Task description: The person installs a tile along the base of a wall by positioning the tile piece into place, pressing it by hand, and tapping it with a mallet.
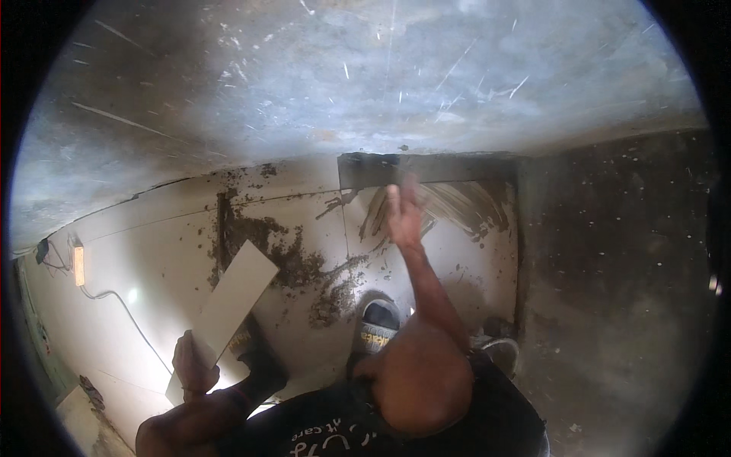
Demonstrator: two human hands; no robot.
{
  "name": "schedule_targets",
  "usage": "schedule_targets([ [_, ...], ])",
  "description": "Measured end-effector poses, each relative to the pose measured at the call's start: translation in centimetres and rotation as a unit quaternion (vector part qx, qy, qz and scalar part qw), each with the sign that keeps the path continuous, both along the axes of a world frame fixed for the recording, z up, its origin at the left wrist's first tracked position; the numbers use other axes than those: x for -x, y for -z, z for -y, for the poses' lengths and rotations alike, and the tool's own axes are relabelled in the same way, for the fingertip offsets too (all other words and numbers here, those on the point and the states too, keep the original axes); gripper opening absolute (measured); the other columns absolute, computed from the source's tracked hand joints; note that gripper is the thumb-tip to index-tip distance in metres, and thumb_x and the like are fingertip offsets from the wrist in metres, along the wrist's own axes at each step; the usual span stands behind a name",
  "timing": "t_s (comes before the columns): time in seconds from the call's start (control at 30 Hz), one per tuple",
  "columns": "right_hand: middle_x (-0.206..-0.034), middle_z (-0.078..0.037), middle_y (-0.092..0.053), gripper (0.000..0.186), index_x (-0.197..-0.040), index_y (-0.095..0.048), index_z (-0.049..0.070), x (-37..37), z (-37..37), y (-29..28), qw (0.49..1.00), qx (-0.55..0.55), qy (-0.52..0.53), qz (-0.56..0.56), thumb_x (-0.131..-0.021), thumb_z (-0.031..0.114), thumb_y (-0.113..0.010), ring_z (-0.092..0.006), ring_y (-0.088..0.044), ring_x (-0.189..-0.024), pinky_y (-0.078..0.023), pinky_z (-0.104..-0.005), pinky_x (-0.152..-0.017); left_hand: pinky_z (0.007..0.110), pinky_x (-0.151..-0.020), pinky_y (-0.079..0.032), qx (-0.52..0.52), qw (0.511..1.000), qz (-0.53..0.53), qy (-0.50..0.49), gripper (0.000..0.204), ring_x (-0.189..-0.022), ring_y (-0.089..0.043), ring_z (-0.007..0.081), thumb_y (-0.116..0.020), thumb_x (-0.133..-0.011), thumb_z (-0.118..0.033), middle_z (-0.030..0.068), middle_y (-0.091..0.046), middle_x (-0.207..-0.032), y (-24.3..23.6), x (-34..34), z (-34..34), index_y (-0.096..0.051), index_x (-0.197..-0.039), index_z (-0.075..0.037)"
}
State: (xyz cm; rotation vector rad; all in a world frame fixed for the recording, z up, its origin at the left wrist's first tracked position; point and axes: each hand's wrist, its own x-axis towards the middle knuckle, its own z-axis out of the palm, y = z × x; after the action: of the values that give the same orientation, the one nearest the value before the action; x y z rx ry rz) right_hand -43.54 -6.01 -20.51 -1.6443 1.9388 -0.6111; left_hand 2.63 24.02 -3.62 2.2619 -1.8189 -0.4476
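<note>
My left hand is closed around the lower end of a long, pale tile strip, which slants up and to the right above the floor. Stretched forward, my right hand holds nothing visible, and its fingers are extended and slightly blurred at the tips. It is over brown mortar smears on the pale floor tiles, close to a dark strip along the foot of the wall. Whether the fingertips touch that strip I cannot tell.
Crumbled mortar lies on the floor tiles left of centre. A glowing lamp with a grey cable is at the far left. Grey walls rise ahead and on the right. A bucket stands beside my right arm.
</note>
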Motion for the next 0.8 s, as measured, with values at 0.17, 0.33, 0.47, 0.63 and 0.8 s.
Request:
schedule_targets([
  [0.17,-0.170,-0.022,-0.014,0.085,-0.163,-0.015,0.000,3.3,-2.8,-1.7,0.974,-0.099,0.068,-0.190,-0.106,0.062,-0.026,-0.0363,-0.007,-0.159,0.007,-0.0708,-0.119,0.053,-0.074,-0.049,-0.022,0.999,0.016,0.018,0.083,-0.090,-0.059,0.0466,-0.070,-0.049,-0.003,0.0219,-0.060,-0.098,0.6,-0.6,-0.4,-0.051,-0.129,0.002],
  [0.33,-0.170,-0.024,-0.010,0.089,-0.161,-0.016,-0.004,-2.2,0.4,2.5,0.968,-0.019,-0.038,-0.246,-0.105,0.065,-0.024,-0.0390,0.000,-0.159,0.007,-0.0747,-0.116,0.052,-0.077,-0.050,-0.031,0.999,0.004,0.024,0.082,-0.094,-0.058,0.0459,-0.070,-0.051,-0.001,0.0214,-0.059,-0.102,0.5,-0.9,-0.9,-0.048,-0.130,0.003],
  [0.47,-0.170,-0.024,-0.011,0.084,-0.160,-0.020,-0.003,-8.5,3.5,3.4,0.971,0.021,-0.051,-0.235,-0.107,0.061,-0.027,-0.0404,-0.004,-0.158,0.006,-0.0745,-0.117,0.052,-0.076,-0.050,-0.024,0.999,0.022,0.027,0.082,-0.092,-0.058,0.0455,-0.070,-0.052,-0.002,0.0210,-0.058,-0.101,-0.1,-0.8,-1.1,-0.047,-0.130,0.004],
  [0.63,-0.170,-0.022,-0.017,0.076,-0.160,-0.024,0.000,-10.9,4.5,2.4,0.966,0.004,-0.207,-0.152,-0.108,0.055,-0.030,-0.0399,-0.010,-0.158,0.003,-0.0754,-0.116,0.053,-0.075,-0.049,-0.023,1.000,0.001,-0.002,0.079,-0.091,-0.059,0.0464,-0.069,-0.050,-0.003,0.0209,-0.060,-0.098,-0.1,-0.4,-1.7,-0.051,-0.126,0.002],
  [0.8,-0.170,-0.019,-0.017,0.073,-0.160,-0.025,0.003,-5.9,3.7,1.1,0.976,0.012,-0.115,-0.186,-0.109,0.054,-0.029,-0.0344,-0.009,-0.159,0.004,-0.0750,-0.117,0.053,-0.075,-0.049,-0.058,0.998,0.018,-0.023,0.078,-0.091,-0.059,0.0461,-0.068,-0.050,-0.003,0.0208,-0.060,-0.098,-0.1,-0.4,-2.4,-0.051,-0.125,0.003],
])
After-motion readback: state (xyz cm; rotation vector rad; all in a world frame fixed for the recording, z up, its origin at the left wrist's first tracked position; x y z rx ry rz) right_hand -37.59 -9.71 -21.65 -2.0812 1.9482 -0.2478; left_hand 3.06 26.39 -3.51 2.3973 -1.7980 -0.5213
